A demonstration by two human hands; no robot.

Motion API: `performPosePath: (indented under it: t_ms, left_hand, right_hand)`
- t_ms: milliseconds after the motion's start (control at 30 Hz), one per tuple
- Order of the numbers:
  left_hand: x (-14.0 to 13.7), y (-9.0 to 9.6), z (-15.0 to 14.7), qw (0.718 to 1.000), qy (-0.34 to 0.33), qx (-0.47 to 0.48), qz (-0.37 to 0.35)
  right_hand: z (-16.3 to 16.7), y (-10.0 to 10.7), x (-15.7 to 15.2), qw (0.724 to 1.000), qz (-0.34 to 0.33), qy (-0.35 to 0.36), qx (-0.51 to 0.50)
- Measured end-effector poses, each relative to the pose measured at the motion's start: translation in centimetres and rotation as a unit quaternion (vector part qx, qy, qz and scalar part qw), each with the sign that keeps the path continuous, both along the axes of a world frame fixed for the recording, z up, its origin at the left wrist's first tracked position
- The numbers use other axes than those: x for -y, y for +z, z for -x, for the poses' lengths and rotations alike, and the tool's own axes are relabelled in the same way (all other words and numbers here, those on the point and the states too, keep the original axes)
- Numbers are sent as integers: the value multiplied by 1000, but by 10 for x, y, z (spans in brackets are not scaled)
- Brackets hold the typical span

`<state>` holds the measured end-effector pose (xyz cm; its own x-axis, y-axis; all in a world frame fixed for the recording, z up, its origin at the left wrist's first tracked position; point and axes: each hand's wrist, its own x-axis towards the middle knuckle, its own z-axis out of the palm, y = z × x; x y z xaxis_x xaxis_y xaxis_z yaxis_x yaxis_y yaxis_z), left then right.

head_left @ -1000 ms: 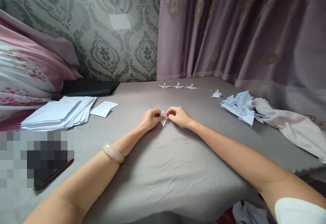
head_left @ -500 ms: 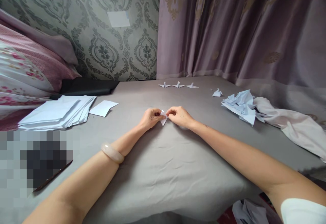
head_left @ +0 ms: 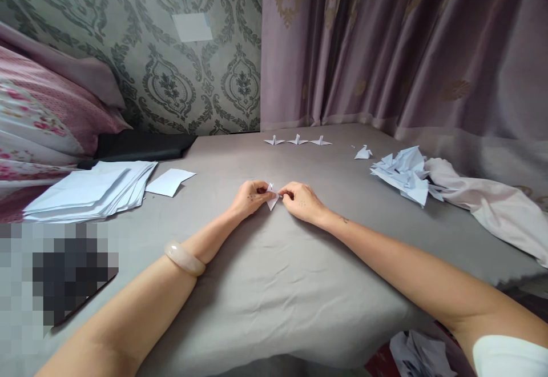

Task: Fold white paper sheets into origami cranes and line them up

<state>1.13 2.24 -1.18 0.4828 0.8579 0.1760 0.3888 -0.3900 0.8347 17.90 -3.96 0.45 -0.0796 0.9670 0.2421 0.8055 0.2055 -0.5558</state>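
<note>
Between my two hands, over the middle of the grey cloth, is a small white folded-paper bird [head_left: 271, 201] with a point directed down towards me. My left hand [head_left: 249, 199] is closed on it, thumb across its front and fingers behind. From the other side, my right hand [head_left: 303, 201] pinches the right tip of the paper between thumb and bent forefinger. The hands cover part of the folds. Farther back, three folded-paper cranes [head_left: 297, 140] stand in a row with wings spread. Another folded-paper bird [head_left: 363, 152] sits to their right.
On the left lie a stack of white paper [head_left: 81, 188], a loose sheet [head_left: 171, 182] and a black folded item [head_left: 141, 145]. A heap of folded white papers [head_left: 402, 174] lies at right beside a pale cloth [head_left: 488, 208]. Curtains [head_left: 342, 45] hang behind.
The view has shifted slightly. My right fingertips are a little farther from my left thumb, and both hands keep their grip on the paper bird.
</note>
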Motion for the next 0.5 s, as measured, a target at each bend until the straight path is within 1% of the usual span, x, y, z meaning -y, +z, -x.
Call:
performPosePath:
  t_ms: [167,267,367,500]
  left_hand:
    - [3,4,0,1000,2,-12,-10]
    - [3,4,-1,1000,7,-7,-13]
    - [0,1,-1,1000,11,-6,-21]
    - [-1,-1,-2,999,18,-14,-35]
  right_hand:
    - [2,4,-1,1000,9,-4,-6]
    - [3,10,-4,997,48,-11,-52]
    - [6,16,-10,989,91,-21,-111]
    - [7,20,-20,979,146,-44,-138]
